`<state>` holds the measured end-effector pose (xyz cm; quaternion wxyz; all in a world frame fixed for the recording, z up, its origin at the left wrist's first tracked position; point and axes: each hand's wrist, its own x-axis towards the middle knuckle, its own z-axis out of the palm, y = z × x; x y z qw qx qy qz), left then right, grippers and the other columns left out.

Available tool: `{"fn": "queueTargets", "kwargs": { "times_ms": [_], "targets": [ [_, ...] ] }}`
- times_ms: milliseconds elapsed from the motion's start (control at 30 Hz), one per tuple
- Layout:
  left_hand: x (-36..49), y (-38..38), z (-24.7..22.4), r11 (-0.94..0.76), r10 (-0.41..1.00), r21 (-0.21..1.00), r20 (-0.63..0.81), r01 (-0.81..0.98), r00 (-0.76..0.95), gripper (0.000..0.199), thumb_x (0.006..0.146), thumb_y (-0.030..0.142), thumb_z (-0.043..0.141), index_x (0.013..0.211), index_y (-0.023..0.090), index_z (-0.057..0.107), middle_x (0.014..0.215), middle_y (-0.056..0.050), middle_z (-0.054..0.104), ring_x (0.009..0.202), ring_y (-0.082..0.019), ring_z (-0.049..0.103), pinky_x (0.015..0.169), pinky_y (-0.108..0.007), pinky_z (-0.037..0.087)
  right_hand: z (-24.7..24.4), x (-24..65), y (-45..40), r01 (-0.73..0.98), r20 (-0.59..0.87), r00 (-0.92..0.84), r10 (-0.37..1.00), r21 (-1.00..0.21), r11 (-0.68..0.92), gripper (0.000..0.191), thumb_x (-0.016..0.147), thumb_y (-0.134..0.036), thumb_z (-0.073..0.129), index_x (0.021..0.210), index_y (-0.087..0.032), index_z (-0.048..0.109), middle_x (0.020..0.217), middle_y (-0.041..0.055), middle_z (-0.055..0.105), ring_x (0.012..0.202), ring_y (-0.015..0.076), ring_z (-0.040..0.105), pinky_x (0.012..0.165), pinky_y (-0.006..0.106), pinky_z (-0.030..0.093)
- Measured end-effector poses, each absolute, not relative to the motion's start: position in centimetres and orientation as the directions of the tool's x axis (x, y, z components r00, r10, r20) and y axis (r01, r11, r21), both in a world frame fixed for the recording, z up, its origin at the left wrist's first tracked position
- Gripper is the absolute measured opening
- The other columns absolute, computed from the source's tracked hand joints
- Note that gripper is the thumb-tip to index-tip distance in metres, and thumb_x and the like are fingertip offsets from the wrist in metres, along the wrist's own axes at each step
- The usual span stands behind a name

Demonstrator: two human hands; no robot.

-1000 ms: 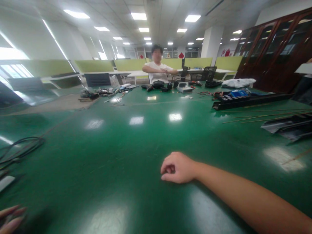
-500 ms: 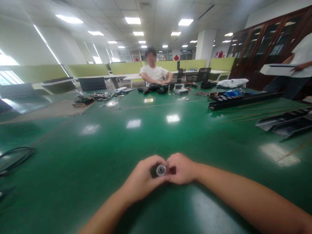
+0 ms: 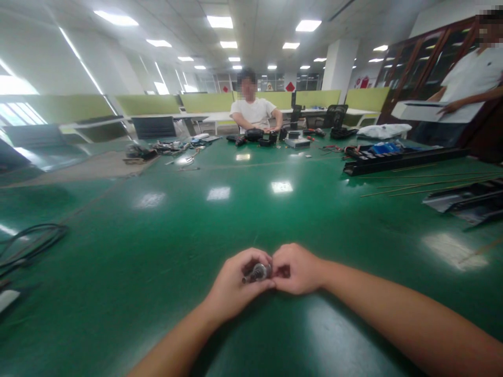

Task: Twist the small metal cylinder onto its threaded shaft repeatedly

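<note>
Just above the green tabletop (image 3: 188,225), my left hand (image 3: 236,280) curls around a small round metal part (image 3: 260,271) with a ringed end and a thin stem pointing to the lower left. Its exact kind is too small to make out. My right hand (image 3: 295,269) is pinched closed and meets the left fingertips at the part's right side. Whatever lies between the right fingers is hidden.
A coiled black cable (image 3: 39,243) lies at the left. Black metal channels (image 3: 404,159) and thin rods (image 3: 393,184) occupy the right side. Tools and wires (image 3: 176,149) sit at the far edge. One person (image 3: 253,110) sits opposite; another (image 3: 469,78) holds a white box (image 3: 424,111).
The metal part has tilted, so its stem now shows at the lower left. Both hands keep nearly the same place. The person with the white box has moved left into fuller view.
</note>
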<state>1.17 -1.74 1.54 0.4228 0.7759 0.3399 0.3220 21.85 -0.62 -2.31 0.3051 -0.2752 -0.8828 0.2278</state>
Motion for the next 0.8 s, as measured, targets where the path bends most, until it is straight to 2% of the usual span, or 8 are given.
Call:
{"fn": "queueTargets", "kwargs": {
  "times_ms": [233,467,567,633,800],
  "targets": [
    [1.40,-2.00,1.79,-0.348,0.844,0.875,0.137,0.337,0.518,0.029,0.069,0.029,0.083,0.093,0.018,0.072,0.092,-0.004,0.074,0.087,-0.020,0.068,0.080,-0.028,0.053,-2.17,21.92,-0.71,0.330,0.441,-0.679,0.588,-0.531,0.780,0.020,0.079,-0.028,0.066,0.062,-0.018,0.062,0.059,-0.0005,0.063,0.055,0.0126,0.057,0.058,0.024,0.043],
    [1.32,-1.79,1.37,-0.263,0.856,0.910,0.067,0.322,0.512,0.035,0.073,0.027,0.079,0.107,0.019,0.072,0.105,-0.005,0.074,0.096,-0.023,0.069,0.092,-0.033,0.053,-2.38,21.84,-0.70,0.353,0.464,-0.669,0.580,-0.488,0.798,0.031,0.087,-0.036,0.062,0.062,-0.018,0.063,0.062,0.0020,0.065,0.058,0.0133,0.058,0.062,0.025,0.043],
    [1.33,-1.80,1.10,-0.225,0.869,0.927,0.051,0.301,0.492,0.046,0.071,0.028,0.080,0.114,0.018,0.068,0.106,-0.006,0.074,0.098,-0.023,0.070,0.093,-0.034,0.054,-2.26,21.77,-0.83,0.379,0.452,-0.658,0.602,-0.493,0.783,0.032,0.087,-0.036,0.062,0.061,-0.018,0.060,0.060,0.0014,0.062,0.056,0.0128,0.055,0.060,0.025,0.041],
    [1.36,-1.83,1.04,-0.231,0.890,0.928,0.080,0.293,0.449,0.050,0.068,0.027,0.082,0.115,0.017,0.066,0.103,-0.006,0.075,0.096,-0.023,0.070,0.091,-0.034,0.055,-2.03,21.80,-0.97,0.396,0.433,-0.643,0.632,-0.519,0.757,0.030,0.086,-0.036,0.064,0.063,-0.018,0.060,0.058,0.0004,0.061,0.054,0.0122,0.054,0.057,0.024,0.040],
    [1.18,-1.68,1.29,-0.375,0.909,0.823,0.236,0.427,0.344,0.029,0.070,0.031,0.081,0.095,0.019,0.072,0.093,-0.004,0.075,0.085,-0.021,0.069,0.079,-0.030,0.055,-1.57,21.99,-1.27,0.402,0.362,-0.600,0.713,-0.635,0.660,0.012,0.079,-0.029,0.070,0.077,-0.017,0.066,0.060,-0.0022,0.061,0.052,0.0111,0.054,0.054,0.021,0.041]
  ]
}}
